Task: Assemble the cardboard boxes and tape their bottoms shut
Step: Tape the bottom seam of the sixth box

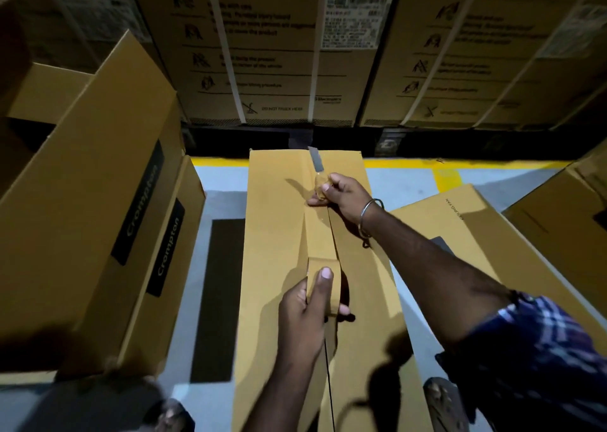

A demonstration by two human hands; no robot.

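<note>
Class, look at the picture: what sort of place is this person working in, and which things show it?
Probably a warehouse: strapped cartons stacked behind, yellow floor line, and flat boxes lying around.

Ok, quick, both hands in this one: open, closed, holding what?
Left hand: grips the tape roll over the box seam.
Right hand: pinches the pulled-out tape strip against the box top.
</note>
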